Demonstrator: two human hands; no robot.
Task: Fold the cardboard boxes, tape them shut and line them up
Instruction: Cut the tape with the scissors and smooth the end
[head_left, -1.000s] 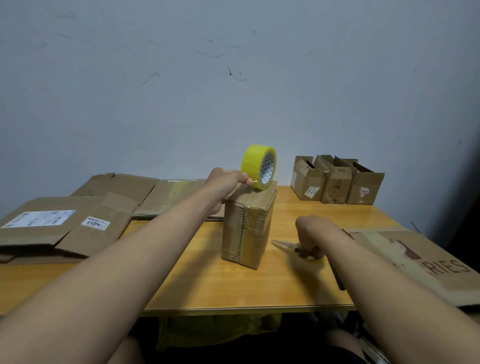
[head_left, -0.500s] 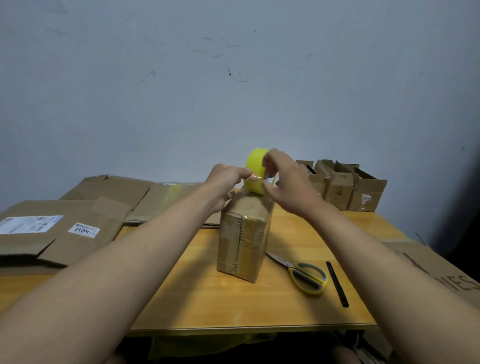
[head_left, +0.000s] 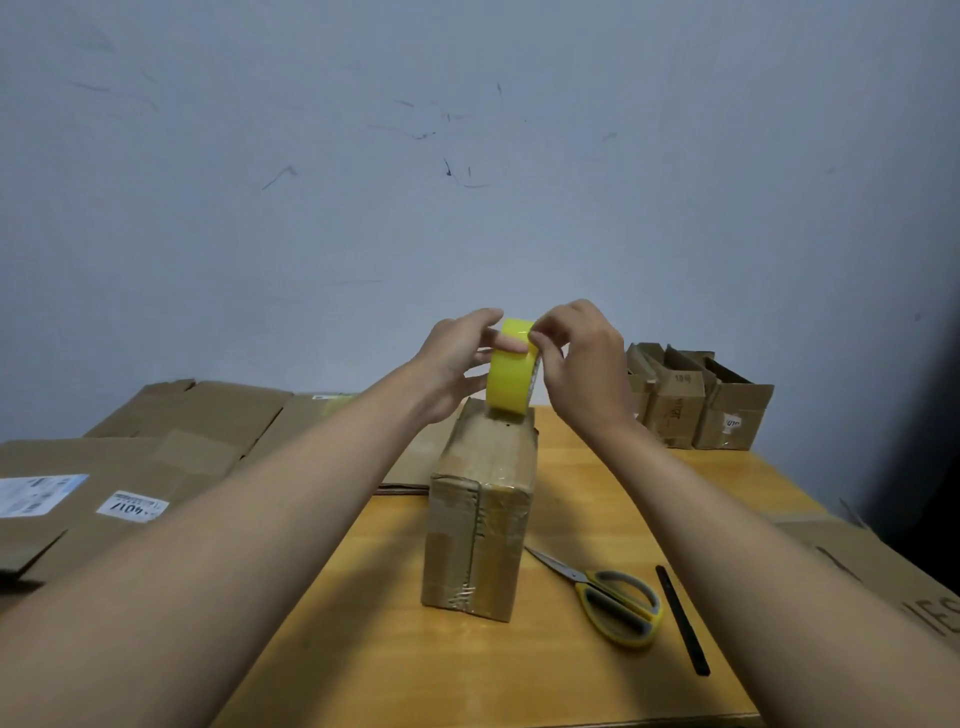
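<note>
Both hands meet on the yellow tape roll (head_left: 511, 371), which stands on edge on the far end of the top of the upright cardboard box (head_left: 480, 512) at mid-worktop. The left hand (head_left: 453, 364) holds the roll's left side, its fingers (head_left: 511, 344) curled over the band. The right hand (head_left: 582, 358) has thumb and fingers pinched at the roll's upper right edge, apparently picking at the free end, though the end itself is too small to see.

To do this step well, the left hand should steady the roll while the right peels a strip, then draws it toward the person along the top seam, kept centred and pressed down before cutting. The box is tall and narrow, so a hard pull could tip it.

Below and to the right of the fingers lie yellow-handled scissors (head_left: 615, 597) and a thin black stick (head_left: 681, 618), both near the box and handy for the cut. Beyond the right hand 3 small boxes (head_left: 696, 402) stand in a row, flaps open. Left of the fingers, flattened cartons (head_left: 171, 441) cover the worktop (head_left: 649, 483); nothing blocks the pull path.
</note>
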